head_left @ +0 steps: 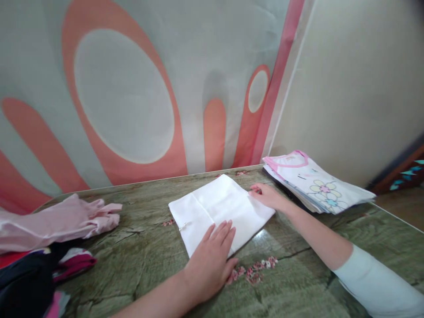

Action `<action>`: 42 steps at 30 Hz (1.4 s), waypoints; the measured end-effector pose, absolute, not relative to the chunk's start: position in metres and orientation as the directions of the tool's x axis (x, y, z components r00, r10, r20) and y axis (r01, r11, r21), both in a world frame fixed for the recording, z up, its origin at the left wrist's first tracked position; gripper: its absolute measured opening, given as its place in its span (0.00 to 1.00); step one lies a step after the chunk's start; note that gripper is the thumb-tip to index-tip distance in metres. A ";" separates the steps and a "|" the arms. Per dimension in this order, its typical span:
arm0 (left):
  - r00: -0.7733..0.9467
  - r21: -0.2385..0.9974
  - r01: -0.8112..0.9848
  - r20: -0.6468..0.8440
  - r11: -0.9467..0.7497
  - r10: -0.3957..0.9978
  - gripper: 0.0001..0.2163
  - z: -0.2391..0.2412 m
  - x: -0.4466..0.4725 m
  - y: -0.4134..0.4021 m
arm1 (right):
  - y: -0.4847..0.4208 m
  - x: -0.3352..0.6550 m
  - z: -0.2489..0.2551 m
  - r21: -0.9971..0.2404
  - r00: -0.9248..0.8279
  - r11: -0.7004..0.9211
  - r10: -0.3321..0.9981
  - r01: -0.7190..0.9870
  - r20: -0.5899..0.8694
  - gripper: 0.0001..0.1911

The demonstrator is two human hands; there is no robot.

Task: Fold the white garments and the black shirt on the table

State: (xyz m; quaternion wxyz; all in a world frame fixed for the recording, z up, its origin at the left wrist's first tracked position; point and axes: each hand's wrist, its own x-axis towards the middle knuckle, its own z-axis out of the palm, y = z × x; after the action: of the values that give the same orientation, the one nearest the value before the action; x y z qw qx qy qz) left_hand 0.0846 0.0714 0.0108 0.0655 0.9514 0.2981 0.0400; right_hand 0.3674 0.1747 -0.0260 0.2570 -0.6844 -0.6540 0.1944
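— Left of the white cloth [228, 201]?
— Pink garment [59, 218]; dark clothes [26, 282] nearer me. All on the bench [132, 251].
— At the cloth?
— Lies flat on the bench. My left grip [212, 263] rests unclenched, fingers extended, over its near edge. My right grip [267, 197], fingers curled, touches its far-right edge; pinching or not, I cannot tell.
— Right of it?
— Garment stack [321, 183], flower-printed top.

Wood-print table [145, 269] | pink-and-grey patterned backdrop [195, 66] | beige wall [347, 88] | right edge: blurred object [410, 173], apparently turquoise-marked
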 end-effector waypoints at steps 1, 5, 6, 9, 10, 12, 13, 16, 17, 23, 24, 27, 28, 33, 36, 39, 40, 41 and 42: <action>0.807 0.147 0.579 0.038 -0.802 0.589 0.24 0.007 0.085 0.072 | 0.175 0.369 -0.027 -0.610 0.078 -0.032 0.996 0.792 0.049 0.20; 0.789 0.166 0.594 0.067 -0.787 0.610 0.19 -0.001 0.083 0.079 | 0.173 0.374 -0.022 -0.585 0.029 -0.050 0.999 0.810 -0.045 0.20; 0.786 0.181 0.593 0.080 -0.785 0.613 0.18 -0.001 0.083 0.081 | 0.172 0.376 -0.019 -0.580 0.005 -0.046 0.997 0.813 -0.071 0.20; 0.768 0.245 0.594 0.113 -0.766 0.631 0.17 -0.002 0.083 0.083 | 0.170 0.380 -0.014 -0.569 -0.052 -0.030 0.991 0.822 -0.127 0.21; 0.757 0.268 0.597 0.124 -0.756 0.641 0.17 -0.002 0.082 0.084 | 0.170 0.381 -0.012 -0.564 -0.063 -0.024 0.989 0.826 -0.133 0.22; 0.737 0.308 0.599 0.150 -0.739 0.659 0.17 -0.004 0.082 0.085 | 0.169 0.383 -0.009 -0.542 -0.071 -0.012 0.989 0.840 -0.131 0.23; 0.729 0.324 0.597 0.163 -0.734 0.665 0.16 -0.005 0.081 0.086 | 0.167 0.384 -0.007 -0.527 -0.071 -0.006 0.989 0.850 -0.126 0.23; 0.726 0.342 0.583 0.187 -0.737 0.662 0.16 -0.008 0.080 0.086 | 0.162 0.388 -0.002 -0.488 -0.070 -0.008 0.987 0.873 -0.141 0.23; 0.730 0.338 0.581 0.188 -0.740 0.658 0.16 -0.008 0.080 0.086 | 0.160 0.389 -0.001 -0.489 -0.066 -0.030 0.982 0.872 -0.178 0.24; 0.772 0.263 0.587 0.104 -0.765 0.628 0.20 -0.007 0.081 0.082 | 0.150 0.388 -0.002 -0.570 -0.096 -0.152 0.920 0.808 -0.381 0.27; 0.780 0.247 0.587 0.081 -0.771 0.620 0.21 -0.006 0.082 0.081 | 0.151 0.386 -0.003 -0.577 -0.103 -0.143 0.923 0.804 -0.371 0.26; 0.803 0.226 0.575 0.027 -0.787 0.595 0.24 -0.001 0.081 0.079 | 0.155 0.383 -0.005 -0.560 -0.135 -0.076 0.936 0.825 -0.326 0.23; 0.810 0.232 0.567 0.019 -0.790 0.586 0.24 0.001 0.080 0.078 | 0.157 0.384 -0.005 -0.541 -0.155 -0.038 0.939 0.840 -0.306 0.21; 0.793 0.258 0.572 0.068 -0.779 0.605 0.24 0.015 0.072 0.088 | 0.167 0.396 -0.011 -0.478 -0.179 0.062 0.963 0.876 -0.203 0.14; 0.707 0.227 0.658 0.139 -0.718 0.693 0.23 0.014 0.061 0.110 | 0.174 0.406 -0.021 -0.525 -0.136 0.045 0.981 0.850 -0.135 0.11; 0.552 0.213 0.792 0.148 -0.571 0.821 0.22 0.005 0.045 0.138 | 0.182 0.414 -0.035 -0.559 -0.067 0.055 0.998 0.827 0.000 0.12; 0.502 0.216 0.826 0.141 -0.521 0.854 0.22 0.002 0.040 0.146 | 0.185 0.417 -0.040 -0.555 -0.024 0.058 0.997 0.830 0.069 0.14; 0.462 0.223 0.848 0.133 -0.480 0.877 0.22 -0.001 0.035 0.153 | 0.188 0.419 -0.045 -0.541 0.025 0.055 0.990 0.839 0.140 0.17; 0.435 0.231 0.861 0.129 -0.453 0.891 0.22 -0.004 0.030 0.158 | 0.190 0.421 -0.048 -0.515 0.075 0.043 0.975 0.856 0.208 0.19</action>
State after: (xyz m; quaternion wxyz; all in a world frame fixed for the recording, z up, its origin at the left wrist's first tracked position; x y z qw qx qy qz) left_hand 0.0303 0.1576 -0.0037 0.0652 0.8445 0.5187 0.1161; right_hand 0.4206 0.1900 -0.0482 0.2679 -0.6826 -0.6708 0.1111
